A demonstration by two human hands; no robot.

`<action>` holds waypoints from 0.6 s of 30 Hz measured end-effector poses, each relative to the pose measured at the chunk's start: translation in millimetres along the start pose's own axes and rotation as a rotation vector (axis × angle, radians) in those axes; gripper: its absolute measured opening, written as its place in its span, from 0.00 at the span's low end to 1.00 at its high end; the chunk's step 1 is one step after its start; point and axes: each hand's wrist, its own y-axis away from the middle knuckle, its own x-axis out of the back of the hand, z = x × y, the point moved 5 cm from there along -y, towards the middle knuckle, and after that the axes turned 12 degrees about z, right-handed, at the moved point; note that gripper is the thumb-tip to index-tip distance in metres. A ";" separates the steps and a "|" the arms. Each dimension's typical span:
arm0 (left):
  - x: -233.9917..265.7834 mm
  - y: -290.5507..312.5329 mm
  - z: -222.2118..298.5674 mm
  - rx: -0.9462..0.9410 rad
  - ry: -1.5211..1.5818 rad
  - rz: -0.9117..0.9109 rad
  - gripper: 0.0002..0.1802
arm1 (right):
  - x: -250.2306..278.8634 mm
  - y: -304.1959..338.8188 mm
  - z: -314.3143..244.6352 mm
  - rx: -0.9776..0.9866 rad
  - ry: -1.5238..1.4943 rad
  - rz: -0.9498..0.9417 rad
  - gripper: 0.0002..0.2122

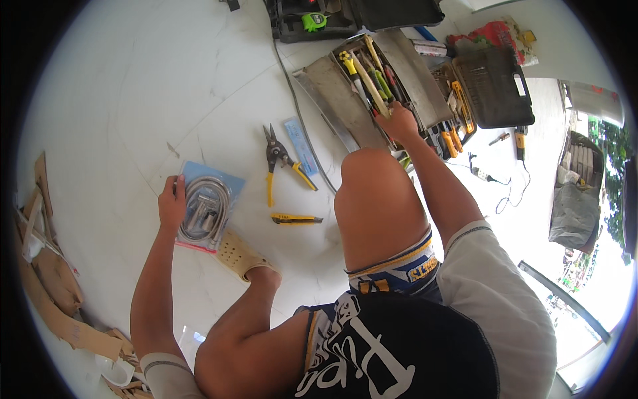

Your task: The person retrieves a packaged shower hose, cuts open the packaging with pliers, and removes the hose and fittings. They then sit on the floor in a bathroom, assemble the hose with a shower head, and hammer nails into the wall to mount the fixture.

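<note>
My left hand (172, 199) grips the edge of a blister pack (206, 211) with a coiled silver metal hose and small fittings in it. My right hand (399, 124) reaches into an open metal toolbox (340, 96), fingers curled at the lower end of a wooden handle (369, 85); what they hold is partly hidden. Beside that handle lie a yellow-and-black-handled tool (350, 65) and green-handled tools (383, 85). On the floor between my hands are tin snips (279, 156) with yellow handles, spread open, a yellow utility knife (297, 219) and a flat light-blue packet (302, 146).
A black case (399, 14) with a green tape measure (314, 22) stands beyond the toolbox. Right of it is another open case (492, 86). A cable (290, 80) runs along the tiled floor. Cardboard scraps (60, 292) lie at far left, a grey bag (575, 213) at far right.
</note>
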 end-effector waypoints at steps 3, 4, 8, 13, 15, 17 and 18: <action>2.0 9.2 1.4 -0.004 -0.051 -0.018 0.24 | 9.0 0.8 -8.9 -0.004 -0.005 0.004 0.33; 1.9 13.0 5.3 -0.037 -0.069 -0.021 0.26 | 9.9 -0.2 -10.8 -0.005 -0.029 0.000 0.33; -1.9 24.8 23.0 -0.080 -0.118 -0.015 0.37 | 12.4 -6.9 -14.0 0.044 -0.064 0.085 0.32; -19.7 31.8 31.3 -0.104 -0.176 -0.047 0.38 | 7.2 -10.1 -15.5 -0.041 -0.109 0.129 0.32; -29.8 37.1 24.1 -0.150 -0.203 -0.067 0.39 | 7.6 -8.0 -20.0 -0.102 -0.129 0.146 0.34; -39.7 43.5 9.7 -0.173 -0.230 -0.070 0.39 | 10.9 -6.0 -25.8 -0.148 -0.132 0.166 0.36; -43.6 46.2 1.1 -0.169 -0.243 -0.059 0.39 | 14.0 -6.4 -28.7 -0.159 -0.127 0.185 0.37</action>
